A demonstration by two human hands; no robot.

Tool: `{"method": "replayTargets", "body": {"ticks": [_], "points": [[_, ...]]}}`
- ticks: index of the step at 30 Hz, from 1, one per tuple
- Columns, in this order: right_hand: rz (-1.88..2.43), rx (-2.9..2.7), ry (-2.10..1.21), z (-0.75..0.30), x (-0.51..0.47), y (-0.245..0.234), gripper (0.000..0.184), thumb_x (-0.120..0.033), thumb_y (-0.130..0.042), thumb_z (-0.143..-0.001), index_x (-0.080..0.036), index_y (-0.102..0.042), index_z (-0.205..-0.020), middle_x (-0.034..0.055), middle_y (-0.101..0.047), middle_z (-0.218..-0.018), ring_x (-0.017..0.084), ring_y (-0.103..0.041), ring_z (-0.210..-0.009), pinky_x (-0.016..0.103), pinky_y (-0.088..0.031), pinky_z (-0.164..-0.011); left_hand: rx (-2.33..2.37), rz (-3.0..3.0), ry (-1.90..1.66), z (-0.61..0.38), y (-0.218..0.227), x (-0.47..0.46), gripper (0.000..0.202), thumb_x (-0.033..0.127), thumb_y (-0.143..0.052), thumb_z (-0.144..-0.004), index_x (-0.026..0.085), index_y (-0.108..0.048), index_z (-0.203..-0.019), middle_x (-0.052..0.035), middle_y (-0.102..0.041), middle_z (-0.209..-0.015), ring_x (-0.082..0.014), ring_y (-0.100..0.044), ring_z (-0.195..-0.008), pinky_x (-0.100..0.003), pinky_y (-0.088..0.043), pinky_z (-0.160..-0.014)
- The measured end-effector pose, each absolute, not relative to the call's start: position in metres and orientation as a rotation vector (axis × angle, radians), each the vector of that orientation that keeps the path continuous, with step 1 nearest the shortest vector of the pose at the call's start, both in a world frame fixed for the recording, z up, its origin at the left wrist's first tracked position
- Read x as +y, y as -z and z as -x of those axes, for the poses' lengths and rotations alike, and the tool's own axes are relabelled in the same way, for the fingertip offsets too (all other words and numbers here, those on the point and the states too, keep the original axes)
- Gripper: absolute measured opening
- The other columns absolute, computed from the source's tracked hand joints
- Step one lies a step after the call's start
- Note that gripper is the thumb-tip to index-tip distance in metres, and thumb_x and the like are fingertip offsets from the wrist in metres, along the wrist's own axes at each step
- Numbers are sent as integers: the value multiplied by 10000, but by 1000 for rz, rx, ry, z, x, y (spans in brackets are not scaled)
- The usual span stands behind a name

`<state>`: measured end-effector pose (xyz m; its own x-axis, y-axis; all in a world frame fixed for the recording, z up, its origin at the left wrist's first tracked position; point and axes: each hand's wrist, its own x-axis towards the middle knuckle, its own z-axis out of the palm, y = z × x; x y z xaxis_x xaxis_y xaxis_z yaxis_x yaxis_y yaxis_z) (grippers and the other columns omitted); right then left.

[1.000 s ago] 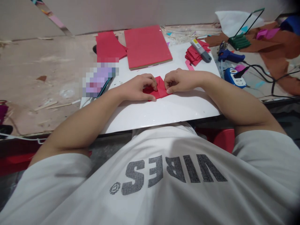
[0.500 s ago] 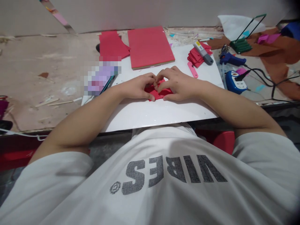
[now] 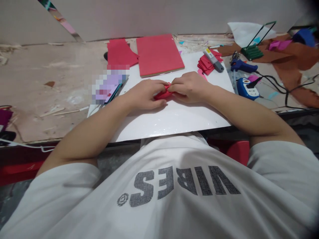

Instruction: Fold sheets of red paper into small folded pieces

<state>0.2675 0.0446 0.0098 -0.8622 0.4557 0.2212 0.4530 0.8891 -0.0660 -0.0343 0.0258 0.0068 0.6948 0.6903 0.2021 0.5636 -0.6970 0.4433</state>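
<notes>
A small folded piece of red paper [image 3: 163, 95] lies between my hands, over the white board [image 3: 159, 122]. My left hand [image 3: 149, 94] grips its left side, fingers above and thumb on the near side. From the right, my right hand [image 3: 190, 88] pinches the paper's other end with bent fingers. The fingertips of both hands almost meet and cover much of the paper. Beyond them rests a stack of red paper sheets [image 3: 160, 54]. Several folded red pieces [image 3: 206, 64] are piled at the board's far right, with a grey utility knife [image 3: 213, 60] on top.
A pink strip [image 3: 202, 73] lies by the pile. To the right are a blue glue gun [image 3: 244, 66], a blue power socket [image 3: 248, 89] with a black cord and a green rack [image 3: 252, 52]. At left is a partly blurred purple phone-like object [image 3: 109, 88]. Wood scraps litter the table.
The red paper was spread flatter and is now folded narrower. My fingers have closed in on it, the right hand's from an arched pose. The view has tilted slightly.
</notes>
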Motion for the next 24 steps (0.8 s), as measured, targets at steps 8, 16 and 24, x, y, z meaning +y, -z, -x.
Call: {"method": "replayTargets", "body": {"ticks": [8,16,24], "points": [[967,-2544,-359,-273,51,-11,497,-602,-550,-1278,-328,-894,-1509,148,-922,-1465,395,-825,-1402,530,-593,-1211,1262,-2693,-873,40,3,27,736,827,-361,-1284,369,-935,-1332,-87,-929,-1077,-342,-836,-1023,-613,-649,-1032],[794,-2392,-174,-272,51,9,534,-521,-483,-1349,-262,-917,-1522,176,-964,-1400,385,-916,-1327,542,-679,-1174,1137,-2545,-1273,23,9,7,615,785,-489,-1333,363,-921,-1446,-124,-967,-1397,-356,-910,-1340,-634,-647,-1279],[550,-2213,100,-268,61,30,469,-567,-508,-1374,-340,-916,-1330,61,-992,-1091,256,-942,-969,432,-740,-925,806,-2343,-1667,10,31,20,328,625,-811,-1273,339,-945,-1186,-49,-1012,-1191,-282,-999,-1134,-452,-774,-1021]]}}
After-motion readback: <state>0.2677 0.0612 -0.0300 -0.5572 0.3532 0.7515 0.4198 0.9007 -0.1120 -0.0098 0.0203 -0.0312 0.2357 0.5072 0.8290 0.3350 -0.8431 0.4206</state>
